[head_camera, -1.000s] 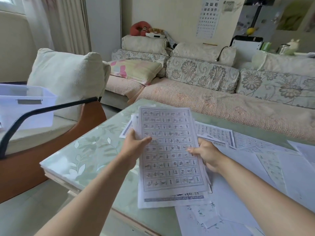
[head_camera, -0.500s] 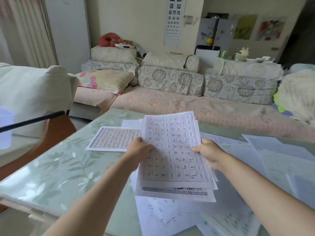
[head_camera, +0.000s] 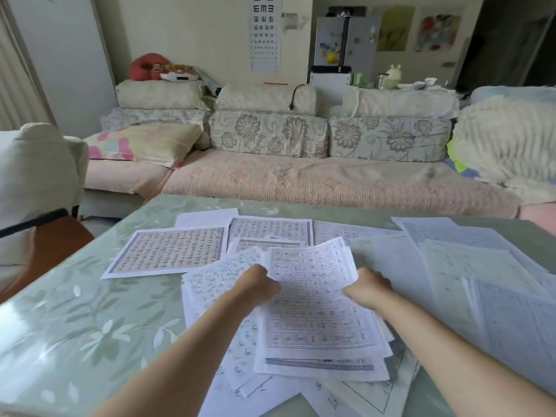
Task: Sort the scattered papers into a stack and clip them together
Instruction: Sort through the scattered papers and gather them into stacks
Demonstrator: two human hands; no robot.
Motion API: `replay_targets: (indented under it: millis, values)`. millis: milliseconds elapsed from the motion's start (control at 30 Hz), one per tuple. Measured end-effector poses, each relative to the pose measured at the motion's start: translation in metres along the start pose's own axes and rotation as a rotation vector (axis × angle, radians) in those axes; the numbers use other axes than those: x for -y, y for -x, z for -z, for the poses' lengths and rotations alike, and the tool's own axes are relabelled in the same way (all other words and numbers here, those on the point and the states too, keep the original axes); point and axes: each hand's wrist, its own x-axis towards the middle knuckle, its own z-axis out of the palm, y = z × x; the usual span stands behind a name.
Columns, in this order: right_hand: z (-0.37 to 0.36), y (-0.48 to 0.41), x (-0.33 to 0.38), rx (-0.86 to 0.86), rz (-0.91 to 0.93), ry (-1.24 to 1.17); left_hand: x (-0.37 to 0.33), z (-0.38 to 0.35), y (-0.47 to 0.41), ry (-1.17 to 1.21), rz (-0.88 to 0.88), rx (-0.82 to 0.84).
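- L hand (head_camera: 255, 285) & R hand (head_camera: 368, 288): fingers curled tight on side edges of the thin paper stack (head_camera: 313, 308); top sheet has printed rows and is bent a bit.
- Stack is over flat loose sheets (head_camera: 168, 251) on the shiny green table (head_camera: 75, 311) w/ leaf shapes.

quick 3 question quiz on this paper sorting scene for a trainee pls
1. True or false: the left hand and right hand both grip the bundle.
2. Where does the coloured grid sheet lie? A: left of the bundle, flat. B: on top of the bundle. C: right of the bundle.
3. Fill the gap: loose sheets lie scattered on the green ___.

Key: 1 true; 2 A; 3 table.
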Motion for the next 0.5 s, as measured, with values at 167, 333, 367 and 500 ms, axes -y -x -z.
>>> replay_targets:
  millis: [167, 333, 367, 500]
  values:
    - [-0.004, -0.006, 0.011, 0.073, -0.102, -0.328, -0.001, -0.008, -0.001, -0.069, 0.031, -0.057]
    - [-0.008, -0.007, 0.011, 0.146, -0.121, -0.381, 0.005, -0.008, 0.002, -0.018, 0.029, -0.039]
    - [-0.009, -0.006, 0.011, 0.151, -0.1, -0.368, 0.006, -0.007, 0.001, 0.011, 0.026, -0.036]
    - [-0.006, -0.007, 0.004, 0.122, 0.01, -0.525, 0.011, 0.002, 0.005, 0.195, 0.053, -0.07]
